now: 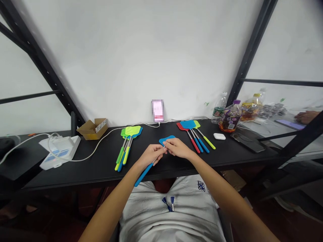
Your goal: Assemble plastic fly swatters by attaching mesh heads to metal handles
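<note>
Both hands are on one blue fly swatter [144,175], held at a slant over the table's front edge. Its blue handle points down and left, and part of its blue head shows beyond my fingers. My left hand [153,154] is closed around the thin metal shaft. Close by, my right hand [177,147] pinches the swatter where shaft and head meet; the exact grip is partly hidden by the fingers. To the left lies a stack of green and blue fly swatters [132,130]. On the right, red, blue and green fly swatters [188,124] lie fanned out.
A phone [157,111] leans on the wall with a white cable. An open cardboard box [94,130] and a white power strip [60,153] stand left. Bottles [230,117], a white earphone case [219,136] and a dark phone [247,142] are right. Black metal posts flank the table.
</note>
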Available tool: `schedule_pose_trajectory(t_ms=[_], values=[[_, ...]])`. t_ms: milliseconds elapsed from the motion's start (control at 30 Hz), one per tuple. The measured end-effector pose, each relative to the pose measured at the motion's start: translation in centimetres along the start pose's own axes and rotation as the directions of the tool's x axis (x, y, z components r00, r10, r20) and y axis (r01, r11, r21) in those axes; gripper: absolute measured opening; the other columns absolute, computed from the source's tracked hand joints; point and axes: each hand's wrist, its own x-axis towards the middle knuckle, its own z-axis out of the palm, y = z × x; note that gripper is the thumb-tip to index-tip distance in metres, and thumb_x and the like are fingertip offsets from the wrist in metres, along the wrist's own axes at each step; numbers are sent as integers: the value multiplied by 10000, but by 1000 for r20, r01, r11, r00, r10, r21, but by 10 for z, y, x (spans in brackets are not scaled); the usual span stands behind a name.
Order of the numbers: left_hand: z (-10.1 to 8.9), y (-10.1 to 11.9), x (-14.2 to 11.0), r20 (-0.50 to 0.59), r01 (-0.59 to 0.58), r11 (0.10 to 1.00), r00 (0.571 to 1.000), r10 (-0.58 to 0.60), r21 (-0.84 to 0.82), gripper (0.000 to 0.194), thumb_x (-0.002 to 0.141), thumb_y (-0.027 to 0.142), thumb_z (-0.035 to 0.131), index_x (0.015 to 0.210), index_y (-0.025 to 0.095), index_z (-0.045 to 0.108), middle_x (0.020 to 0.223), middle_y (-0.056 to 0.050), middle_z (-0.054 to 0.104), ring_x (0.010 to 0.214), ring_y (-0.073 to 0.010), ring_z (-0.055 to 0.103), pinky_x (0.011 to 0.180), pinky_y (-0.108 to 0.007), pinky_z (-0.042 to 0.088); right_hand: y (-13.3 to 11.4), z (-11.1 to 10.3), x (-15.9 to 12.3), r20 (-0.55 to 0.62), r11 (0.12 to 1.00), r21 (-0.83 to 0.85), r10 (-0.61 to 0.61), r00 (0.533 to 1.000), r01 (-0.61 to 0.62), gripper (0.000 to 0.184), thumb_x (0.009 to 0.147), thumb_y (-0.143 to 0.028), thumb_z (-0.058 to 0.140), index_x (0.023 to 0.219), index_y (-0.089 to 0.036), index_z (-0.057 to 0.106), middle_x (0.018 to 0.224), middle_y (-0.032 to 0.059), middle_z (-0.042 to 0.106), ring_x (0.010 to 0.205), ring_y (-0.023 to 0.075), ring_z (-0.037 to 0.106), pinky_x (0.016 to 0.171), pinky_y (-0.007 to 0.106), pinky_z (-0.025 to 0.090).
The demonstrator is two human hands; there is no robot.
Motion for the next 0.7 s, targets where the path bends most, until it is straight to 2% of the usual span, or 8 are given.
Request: schedule_pose_trajectory(t_ms=[100, 200, 300, 367, 433, 500, 567, 700], values=[[2, 1, -2, 20, -18, 1000, 1000, 18, -8, 329, 862, 456, 602, 856, 128, 626, 501, 63, 503, 340, -36, 401, 379, -170, 242, 8, -4, 5, -204, 984, 175, 60, 977, -24, 434, 899, -527, 504, 616, -199, 469, 491, -46, 448, 411, 92, 404, 421, 235, 310], [4, 4, -4, 49, -13, 1000, 999, 11, 26, 327, 867, 452, 594, 873, 127, 635, 517, 51, 519, 366, -37, 403, 394, -169, 240, 18, -14, 11, -496, 928, 369, 157, 854, 43, 428, 864, -527, 548, 609, -212, 412, 495, -58, 391, 405, 80, 346, 393, 230, 261], [5, 6, -5, 16, 27, 998, 999, -28, 52, 354, 855, 481, 598, 906, 133, 639, 521, 58, 491, 362, -45, 392, 361, -173, 187, 22, -26, 13, -600, 872, 485, 275, 751, 69, 414, 845, -540, 569, 641, -214, 418, 523, -52, 419, 400, 75, 360, 376, 222, 233], [5, 6, -5, -12, 34, 998, 999, -34, 45, 369, 850, 496, 598, 931, 138, 635, 526, 63, 479, 358, -48, 391, 350, -173, 168, 20, -29, 11, -538, 842, 540, 345, 769, 0, 408, 834, -569, 572, 678, -209, 461, 548, -34, 480, 396, 83, 406, 363, 220, 233], [5, 5, -4, -33, 20, 1000, 999, -19, 23, 367, 850, 501, 598, 934, 145, 627, 522, 71, 468, 357, -48, 392, 353, -170, 181, 16, -28, 9, -398, 830, 550, 360, 844, -94, 409, 811, -582, 600, 713, -195, 509, 568, -16, 531, 400, 92, 450, 358, 218, 250], [6, 4, -3, -43, 2, 1000, 999, -2, 1, 355, 849, 500, 601, 927, 154, 614, 524, 76, 464, 359, -47, 393, 357, -166, 202, 11, -23, 7, -225, 847, 508, 304, 926, -155, 402, 788, -564, 643, 730, -179, 541, 575, -5, 564, 412, 94, 481, 366, 211, 270], [6, 3, -2, -51, -6, 1000, 999, 6, -5, 349, 848, 501, 604, 910, 158, 603, 532, 78, 471, 358, -43, 389, 358, -164, 220, 8, -17, 6, -124, 870, 473, 223, 967, -140, 391, 786, -542, 658, 732, -169, 553, 576, -5, 576, 417, 86, 485, 375, 202, 273], [7, 3, -1, -59, -1, 1000, 998, 1, 9, 362, 866, 517, 569, 927, 162, 600, 514, 81, 473, 350, -46, 376, 353, -164, 234, 12, -13, 8, -211, 867, 493, 202, 956, -74, 420, 781, -557, 660, 694, -162, 546, 555, -26, 543, 412, 68, 454, 377, 195, 260]])
